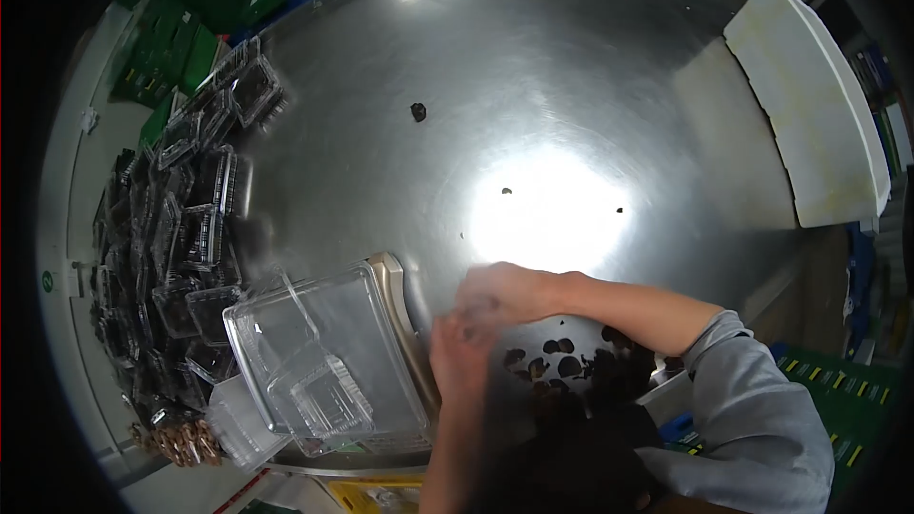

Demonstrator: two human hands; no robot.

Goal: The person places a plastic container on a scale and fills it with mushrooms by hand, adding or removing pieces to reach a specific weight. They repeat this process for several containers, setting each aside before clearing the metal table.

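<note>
My right hand and my left hand meet above the metal table, just right of a scale. Both look closed, with fingers curled together. Motion blurs them, and what lies between them is hidden. Below my right forearm is a pile of dark brown, rounded pieces, perhaps mushrooms, partly covered by my arm and body. On the beige scale lies a large clear plastic tray, close to my left hand. A smaller clear plastic box shows through or on it.
Many clear plastic boxes are stacked along the left edge. One dark piece lies farther up the table, with small bits nearer. A white foam box stands at right. Green crates are at upper left.
</note>
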